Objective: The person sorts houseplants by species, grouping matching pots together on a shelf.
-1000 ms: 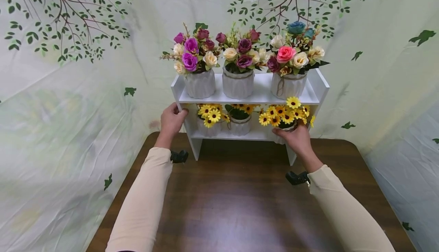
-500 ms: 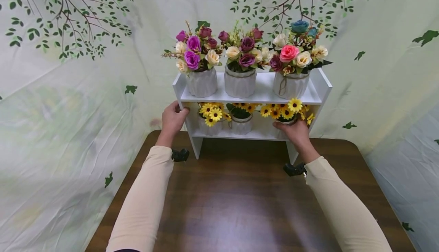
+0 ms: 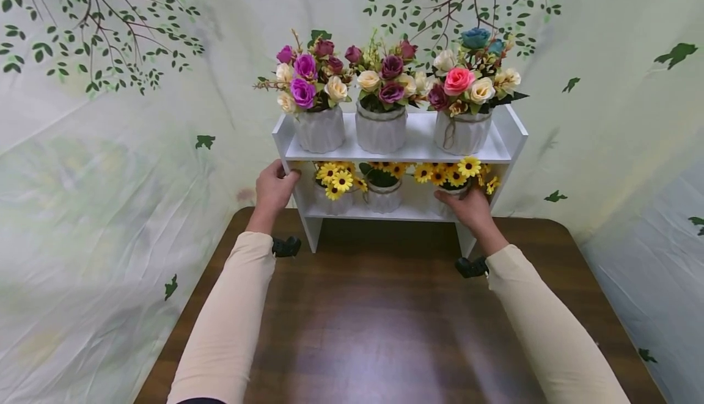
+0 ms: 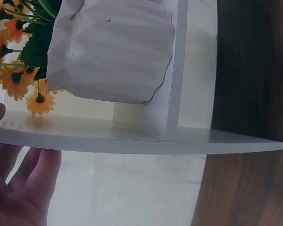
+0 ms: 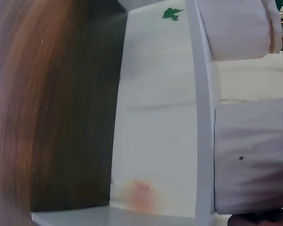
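A white two-tier shelf (image 3: 352, 158) stands on the table. My left hand (image 3: 274, 190) grips its left side panel (image 4: 132, 147), thumb on the inner face and fingers outside. My right hand (image 3: 474, 209) holds a white flower pot (image 5: 252, 157) of yellow sunflowers (image 3: 455, 175) at the right of the lower board, thumb near the rim; its far fingers are mostly hidden. In the right wrist view the pot's base meets the board. Beside it on that tier are a middle pot (image 3: 384, 199) and a left pot (image 4: 113, 52), both with yellow flowers.
Three white pots hold mixed roses on the top tier: a left pot (image 3: 320, 132), a middle pot (image 3: 381, 132) and a right pot (image 3: 463, 134). The brown wooden table (image 3: 363, 318) extends in front. A leaf-printed cloth (image 3: 231, 86) hangs behind and around the sides.
My right hand has pushed the sunflower pot backward and slightly left; its base, earlier overhanging the lower board's front edge, is now behind it. The left hand keeps its grip on the panel.
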The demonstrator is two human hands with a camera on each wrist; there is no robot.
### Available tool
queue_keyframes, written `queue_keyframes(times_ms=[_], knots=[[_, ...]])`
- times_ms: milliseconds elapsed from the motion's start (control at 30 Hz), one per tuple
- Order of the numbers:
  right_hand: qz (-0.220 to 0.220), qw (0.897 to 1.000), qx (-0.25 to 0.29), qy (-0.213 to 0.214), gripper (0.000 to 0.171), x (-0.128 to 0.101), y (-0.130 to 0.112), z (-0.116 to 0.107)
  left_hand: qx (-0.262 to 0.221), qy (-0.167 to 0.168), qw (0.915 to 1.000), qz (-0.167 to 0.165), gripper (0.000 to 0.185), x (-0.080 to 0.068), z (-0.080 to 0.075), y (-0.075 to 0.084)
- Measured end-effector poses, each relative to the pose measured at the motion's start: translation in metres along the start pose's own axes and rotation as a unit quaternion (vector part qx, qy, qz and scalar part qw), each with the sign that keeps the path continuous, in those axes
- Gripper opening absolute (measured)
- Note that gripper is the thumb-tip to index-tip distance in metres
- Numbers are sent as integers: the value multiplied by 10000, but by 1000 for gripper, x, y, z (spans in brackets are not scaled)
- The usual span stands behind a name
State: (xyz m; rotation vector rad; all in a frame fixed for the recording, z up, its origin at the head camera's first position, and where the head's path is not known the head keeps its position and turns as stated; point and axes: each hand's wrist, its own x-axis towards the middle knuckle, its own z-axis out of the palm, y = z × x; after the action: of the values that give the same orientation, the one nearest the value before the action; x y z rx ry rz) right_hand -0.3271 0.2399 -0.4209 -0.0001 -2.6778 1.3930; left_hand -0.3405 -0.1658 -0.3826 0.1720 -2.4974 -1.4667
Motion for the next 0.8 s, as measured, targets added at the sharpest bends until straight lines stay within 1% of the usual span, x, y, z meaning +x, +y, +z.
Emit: queue_keyframes(times_ms=[100, 167, 333, 400, 467, 533, 567, 633, 667, 733, 767, 800], knots=[[-73, 9994, -327, -120, 79, 3, 2, -2, 22, -12, 10000, 12, 38, 2, 1, 0], [-128, 9991, -389, -129, 78, 5, 2, -2, 24, -40, 10000, 6, 38, 3, 1, 0], [-255, 9991, -328, -122, 76, 7, 3, -1, 50, 7, 10000, 24, 37, 5, 2, 0], [-161, 9995, -221, -158, 79, 3, 1, 0, 63, 31, 10000, 36, 37, 6, 2, -1], [-5, 9996, -199, -185, 84, -6, -1, 1, 71, 46, 10000, 38, 37, 6, 2, -1], [30, 9996, -272, -122, 87, -23, -4, 2, 101, 26, 9999, 48, 38, 5, 0, -1], [-54, 9993, -372, -16, 86, -35, -4, 3, 149, -1, 9999, 65, 39, 5, -1, -1], [-472, 9966, -618, 286, 79, -65, 0, 4, 248, -114, 9995, 133, 40, 4, -5, 0], [-781, 9931, -715, 496, 73, -81, 4, 4, 302, -185, 9992, 182, 41, 3, -7, 1], [-1329, 9822, -985, 887, 60, -114, 16, 4, 385, -364, 9983, 260, 44, 1, -12, 1], [-1532, 9765, -1085, 1056, 55, -129, 23, 4, 408, -473, 9976, 291, 46, -1, -14, 1], [-1640, 9725, -1177, 1164, 50, -143, 30, 2, 419, -571, 9970, 310, 48, -3, -17, 0]])
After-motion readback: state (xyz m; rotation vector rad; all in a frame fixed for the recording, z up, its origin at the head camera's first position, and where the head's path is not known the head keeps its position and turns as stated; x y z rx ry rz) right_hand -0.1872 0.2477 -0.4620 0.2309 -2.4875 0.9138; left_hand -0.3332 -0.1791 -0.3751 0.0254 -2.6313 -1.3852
